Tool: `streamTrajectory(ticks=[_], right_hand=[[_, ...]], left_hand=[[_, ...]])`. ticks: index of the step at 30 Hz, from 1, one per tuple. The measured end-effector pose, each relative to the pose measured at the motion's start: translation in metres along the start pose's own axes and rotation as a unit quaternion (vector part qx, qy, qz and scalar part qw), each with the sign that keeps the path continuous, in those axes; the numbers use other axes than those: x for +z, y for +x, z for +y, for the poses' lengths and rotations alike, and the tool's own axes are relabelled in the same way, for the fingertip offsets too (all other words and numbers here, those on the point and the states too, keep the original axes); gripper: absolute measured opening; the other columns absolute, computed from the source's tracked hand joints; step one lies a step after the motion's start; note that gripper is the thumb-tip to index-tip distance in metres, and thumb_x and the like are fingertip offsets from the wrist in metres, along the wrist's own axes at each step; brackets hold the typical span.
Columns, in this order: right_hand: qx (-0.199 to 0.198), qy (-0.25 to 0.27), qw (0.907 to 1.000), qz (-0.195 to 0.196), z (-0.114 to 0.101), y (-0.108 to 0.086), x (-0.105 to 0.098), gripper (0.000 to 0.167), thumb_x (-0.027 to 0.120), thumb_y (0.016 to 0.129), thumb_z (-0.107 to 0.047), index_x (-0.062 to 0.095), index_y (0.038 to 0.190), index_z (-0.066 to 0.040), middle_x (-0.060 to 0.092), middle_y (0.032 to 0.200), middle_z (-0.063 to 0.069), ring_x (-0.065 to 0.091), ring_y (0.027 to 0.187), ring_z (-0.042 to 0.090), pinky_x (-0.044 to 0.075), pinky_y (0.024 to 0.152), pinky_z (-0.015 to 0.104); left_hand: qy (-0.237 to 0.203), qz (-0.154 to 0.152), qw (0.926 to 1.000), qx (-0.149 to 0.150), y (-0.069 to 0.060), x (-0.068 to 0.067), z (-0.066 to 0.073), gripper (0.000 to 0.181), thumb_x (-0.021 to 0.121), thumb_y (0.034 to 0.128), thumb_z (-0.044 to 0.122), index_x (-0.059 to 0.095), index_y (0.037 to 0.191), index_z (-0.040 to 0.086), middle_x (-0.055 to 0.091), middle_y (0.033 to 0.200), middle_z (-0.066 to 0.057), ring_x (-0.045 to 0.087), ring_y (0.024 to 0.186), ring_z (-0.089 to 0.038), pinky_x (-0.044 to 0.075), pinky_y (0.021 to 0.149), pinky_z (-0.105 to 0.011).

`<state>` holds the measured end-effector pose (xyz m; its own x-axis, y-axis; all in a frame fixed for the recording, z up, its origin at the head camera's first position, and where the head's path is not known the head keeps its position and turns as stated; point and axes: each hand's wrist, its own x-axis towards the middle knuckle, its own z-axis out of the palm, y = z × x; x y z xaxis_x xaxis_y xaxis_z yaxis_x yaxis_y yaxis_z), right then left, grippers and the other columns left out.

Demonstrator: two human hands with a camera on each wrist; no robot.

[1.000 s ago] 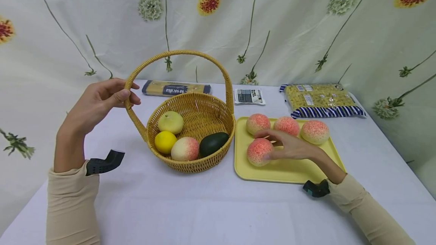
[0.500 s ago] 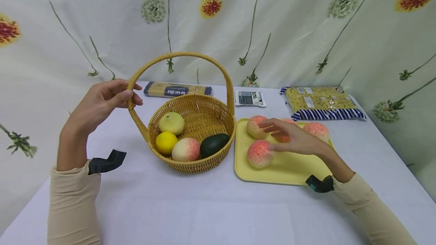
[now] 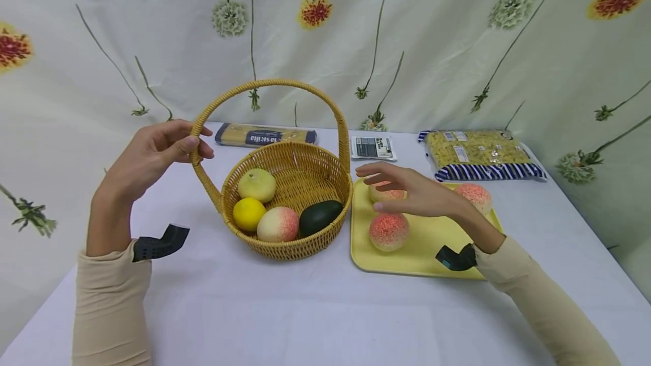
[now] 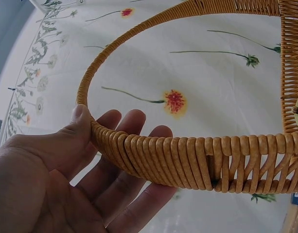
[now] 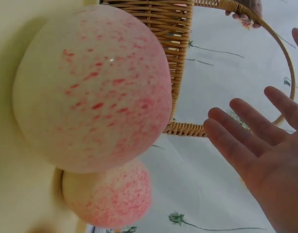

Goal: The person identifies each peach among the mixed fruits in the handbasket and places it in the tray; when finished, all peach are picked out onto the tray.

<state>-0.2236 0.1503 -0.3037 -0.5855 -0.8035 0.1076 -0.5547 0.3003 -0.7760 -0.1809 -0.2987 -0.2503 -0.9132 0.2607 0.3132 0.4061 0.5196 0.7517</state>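
Observation:
My left hand (image 3: 144, 157) holds the left side of the handle of a round wicker basket (image 3: 292, 251). In the left wrist view the thumb lies on one side of the handle (image 4: 149, 153), the fingers on the other. Inside the basket are a pale green fruit (image 3: 257, 185), a lemon (image 3: 249, 214), a peach (image 3: 277, 225) and a dark green avocado-like fruit (image 3: 320, 217). Over the yellow tray (image 3: 427, 256) my right hand (image 3: 417, 192) hovers with extended fingers, holding nothing. Below it sits a front peach (image 3: 389, 233); behind, another peach (image 3: 383, 191) is partly covered by the hand.
One more peach (image 3: 474, 196) lies at the tray's right; the hand hides some of the tray. Along the back are a spaghetti pack (image 3: 264, 134), a small white packet (image 3: 373, 147) and a large pasta bag (image 3: 478, 153). A flowered cloth (image 3: 325, 44) hangs behind.
My right hand has let go of the front peach, lifted and moved left above the tray toward the basket. The peach stays on the tray; my left hand keeps its hold.

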Motion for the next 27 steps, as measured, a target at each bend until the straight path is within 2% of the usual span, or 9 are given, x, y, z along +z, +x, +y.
streamTrajectory(ticks=[8,14,18,23,27], right_hand=[[-0.011,0.029,0.9993,-0.023,-0.013,0.023,0.007,0.066,0.066,0.09,-0.033,0.035,0.147,-0.025,0.037,0.149,-0.009,0.039,0.136,0.022,0.035,0.111,0.041],[-0.001,0.01,0.9994,-0.032,-0.021,0.036,0.013,0.064,0.067,0.088,-0.038,0.036,0.144,-0.034,0.037,0.147,-0.016,0.04,0.133,0.01,0.035,0.11,0.042],[-0.001,-0.011,0.9993,-0.035,-0.026,0.043,0.016,0.066,0.067,0.088,-0.039,0.036,0.145,-0.03,0.038,0.146,-0.015,0.04,0.134,0.015,0.035,0.11,0.042],[-0.027,-0.034,0.9979,-0.049,-0.027,0.054,0.019,0.07,0.066,0.088,-0.041,0.034,0.147,-0.021,0.038,0.149,-0.008,0.038,0.136,0.02,0.034,0.11,0.048],[-0.038,-0.048,0.996,-0.064,-0.026,0.062,0.022,0.074,0.064,0.087,-0.048,0.032,0.148,-0.022,0.035,0.15,-0.009,0.037,0.136,0.015,0.034,0.11,0.044]], left_hand=[[-0.001,-0.001,1.0,0.0,0.0,0.0,0.0,0.026,0.049,0.1007,0.016,0.057,0.122,0.004,0.07,0.092,-0.004,0.068,0.085,-0.016,0.051,0.082,-0.017],[-0.002,0.0,1.0,0.002,0.0,0.0,-0.001,0.027,0.049,0.1006,0.016,0.057,0.123,0.004,0.07,0.092,-0.005,0.068,0.086,-0.017,0.052,0.081,-0.017],[-0.002,-0.001,1.0,0.002,0.0,0.0,-0.001,0.026,0.049,0.1005,0.015,0.057,0.123,0.004,0.071,0.092,-0.005,0.067,0.086,-0.016,0.052,0.08,-0.017],[-0.002,-0.001,1.0,0.003,0.0,0.0,0.0,0.026,0.049,0.1005,0.015,0.057,0.122,0.004,0.071,0.092,-0.005,0.066,0.086,-0.016,0.053,0.078,-0.018],[0.0,0.0,1.0,0.0,0.0,0.0,0.0,0.026,0.049,0.1005,0.016,0.057,0.123,0.004,0.071,0.092,-0.004,0.067,0.086,-0.016,0.052,0.079,-0.018]])
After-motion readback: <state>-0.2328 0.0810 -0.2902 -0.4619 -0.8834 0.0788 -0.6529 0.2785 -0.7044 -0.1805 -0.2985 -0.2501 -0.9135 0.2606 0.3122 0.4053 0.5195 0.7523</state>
